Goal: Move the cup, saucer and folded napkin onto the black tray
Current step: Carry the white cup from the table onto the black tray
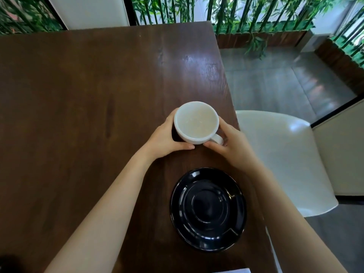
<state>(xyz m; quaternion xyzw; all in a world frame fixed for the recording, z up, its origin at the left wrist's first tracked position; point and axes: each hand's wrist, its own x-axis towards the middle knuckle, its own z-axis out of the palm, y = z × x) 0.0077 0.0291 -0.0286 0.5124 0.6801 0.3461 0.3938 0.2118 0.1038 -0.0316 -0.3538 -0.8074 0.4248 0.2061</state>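
A white cup with a pale inside stands near the right edge of the dark wooden table, its handle pointing right toward me. My left hand wraps its left side. My right hand holds the right side at the handle. A glossy black saucer lies bare on the table closer to me, between my forearms. A pale corner, perhaps the folded napkin, shows at the bottom edge. No black tray is in view.
A white moulded chair stands right of the table. The table's right edge runs close past cup and saucer. Bamboo plants and a wooden planter line the back. Grey floor lies beyond.
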